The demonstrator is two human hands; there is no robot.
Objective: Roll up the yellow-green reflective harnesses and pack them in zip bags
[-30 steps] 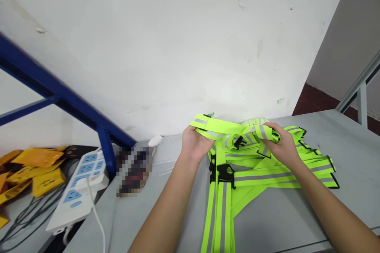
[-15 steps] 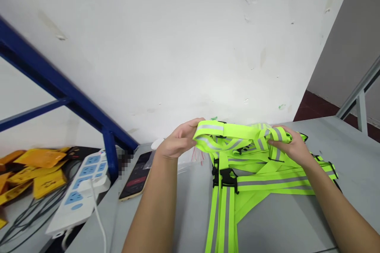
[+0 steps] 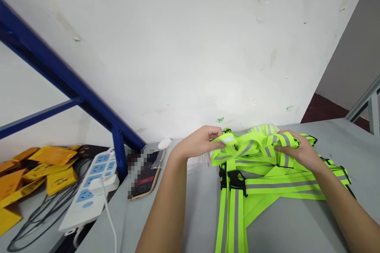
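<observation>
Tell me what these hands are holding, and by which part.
A yellow-green reflective strap: the left hand pinches a loop of it, and the right hand grips its bunched-up part.

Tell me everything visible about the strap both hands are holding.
The strap is bright yellow-green with a silver stripe, and looks like soft webbing. It is looped, bunched toward the right and blurred at the left. The left hand pinches a loop; the right hand grips the bunched part. It is over similar straps; contact with them is unclear.
</observation>
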